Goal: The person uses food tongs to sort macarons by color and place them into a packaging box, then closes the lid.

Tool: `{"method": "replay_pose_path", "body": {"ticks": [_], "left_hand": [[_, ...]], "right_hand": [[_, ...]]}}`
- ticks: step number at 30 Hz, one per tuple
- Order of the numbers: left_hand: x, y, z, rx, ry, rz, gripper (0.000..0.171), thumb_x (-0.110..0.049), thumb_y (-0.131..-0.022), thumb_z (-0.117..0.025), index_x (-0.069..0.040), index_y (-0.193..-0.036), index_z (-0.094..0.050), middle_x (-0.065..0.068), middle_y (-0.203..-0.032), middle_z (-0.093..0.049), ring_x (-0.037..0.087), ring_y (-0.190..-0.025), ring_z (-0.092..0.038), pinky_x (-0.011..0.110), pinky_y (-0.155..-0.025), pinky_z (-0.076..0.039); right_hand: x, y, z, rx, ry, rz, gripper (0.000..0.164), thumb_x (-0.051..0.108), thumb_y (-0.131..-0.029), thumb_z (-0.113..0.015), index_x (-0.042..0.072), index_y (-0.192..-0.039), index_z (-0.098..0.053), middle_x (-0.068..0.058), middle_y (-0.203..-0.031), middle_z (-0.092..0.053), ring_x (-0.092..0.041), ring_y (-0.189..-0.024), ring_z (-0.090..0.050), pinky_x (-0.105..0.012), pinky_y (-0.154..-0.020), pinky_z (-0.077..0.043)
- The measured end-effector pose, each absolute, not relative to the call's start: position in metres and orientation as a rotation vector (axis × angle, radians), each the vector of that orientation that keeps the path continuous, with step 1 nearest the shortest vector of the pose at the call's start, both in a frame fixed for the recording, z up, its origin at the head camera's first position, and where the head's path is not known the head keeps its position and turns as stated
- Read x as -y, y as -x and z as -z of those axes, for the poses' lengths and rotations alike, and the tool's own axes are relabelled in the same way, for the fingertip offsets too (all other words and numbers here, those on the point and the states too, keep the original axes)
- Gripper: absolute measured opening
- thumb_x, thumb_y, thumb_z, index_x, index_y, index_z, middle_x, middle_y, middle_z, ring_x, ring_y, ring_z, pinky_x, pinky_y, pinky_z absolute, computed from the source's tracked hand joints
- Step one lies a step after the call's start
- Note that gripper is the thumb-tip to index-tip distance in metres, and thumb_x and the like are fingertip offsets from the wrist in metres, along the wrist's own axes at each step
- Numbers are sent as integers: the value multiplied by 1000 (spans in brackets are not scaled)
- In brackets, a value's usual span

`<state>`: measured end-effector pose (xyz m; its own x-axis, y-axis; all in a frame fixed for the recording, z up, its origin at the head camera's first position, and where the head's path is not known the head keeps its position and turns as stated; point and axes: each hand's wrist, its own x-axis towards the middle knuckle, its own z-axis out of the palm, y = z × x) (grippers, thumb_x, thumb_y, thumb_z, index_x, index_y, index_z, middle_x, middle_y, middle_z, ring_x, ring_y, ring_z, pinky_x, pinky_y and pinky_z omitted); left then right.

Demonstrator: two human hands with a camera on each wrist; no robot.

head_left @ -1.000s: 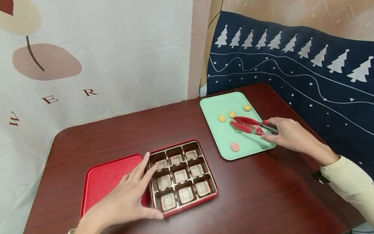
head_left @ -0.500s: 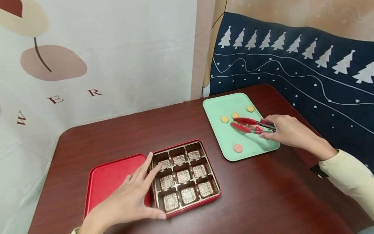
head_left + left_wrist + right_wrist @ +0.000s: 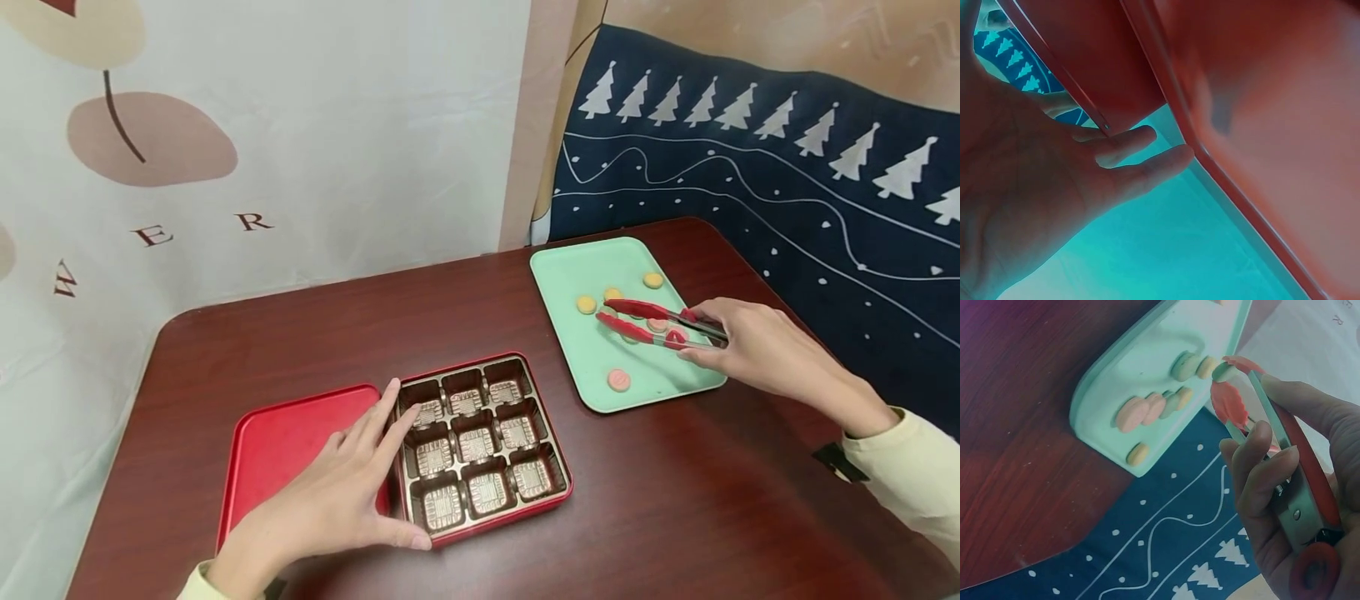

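My right hand (image 3: 783,354) grips a pair of tongs (image 3: 637,308) with red scalloped tips and metal arms. The tips are apart above a mint-green tray (image 3: 576,350), with a green macaron (image 3: 1225,372) between them in the right wrist view. Several yellow, pink and green macarons lie on the tray, among them a pink macaron (image 3: 618,380) by its near edge. My left hand (image 3: 330,500) rests along the left side of a red box (image 3: 517,513), fingers spread and thumb at the near corner. The box's brown-gold insert (image 3: 476,445) has several square compartments, all empty.
A red lid (image 3: 300,437) lies left of the box, partly under my left hand. The brown table (image 3: 675,500) meets a pale curtain (image 3: 360,150) at the back. A navy cloth with white trees (image 3: 738,107) hangs behind the tray.
The whole head view has shifted, so everything sits farther right. The tongs stay over the same group of macarons, and the left hand stays at the box.
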<state>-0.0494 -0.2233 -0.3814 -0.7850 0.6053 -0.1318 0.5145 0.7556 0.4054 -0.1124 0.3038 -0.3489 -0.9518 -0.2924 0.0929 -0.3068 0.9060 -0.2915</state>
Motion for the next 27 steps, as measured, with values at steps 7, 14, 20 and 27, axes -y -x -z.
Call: {"method": "replay_pose_path", "body": {"ticks": [7,14,20,27], "left_hand": [[229,53,380,-2697,-859,-500,140,-98,-74,-64,-9,-175,-23,20,-181,-1,55,-154,-33,80,-113,-31],[226,66,381,-2681,-891,-514,140,-94,-75,-70,-6,-174,-22,20,-181,-2,53,-156,-31,81,-113,-31],[223,73,381,-2662,-873,-523,144,-94,-74,-72,-8,-175,-18,17,-182,0,47,-162,-21,81,-115,-29],[230,71,380,-2667,-841,-514,145,-95,-72,-71,-9,-176,-16,16,-182,0,44,-163,-17,82,-115,-27]], "right_hand": [[-289,99,346,2941,-535,-446,62,29,-86,-96,-4,-133,-72,-17,-119,-76,-26,-95,-67,-48,-76,-58],[-282,75,341,2887,-535,-404,62,25,-78,-100,1,-129,-75,-12,-114,-74,-23,-91,-65,-44,-72,-54],[-278,59,338,2847,-551,-427,56,19,-74,-101,4,-122,-77,-5,-105,-72,-18,-79,-58,-28,-61,-45],[-272,62,346,2826,-619,-433,56,18,-74,-101,5,-124,-77,-8,-109,-75,-19,-83,-62,-34,-63,-49]]}}
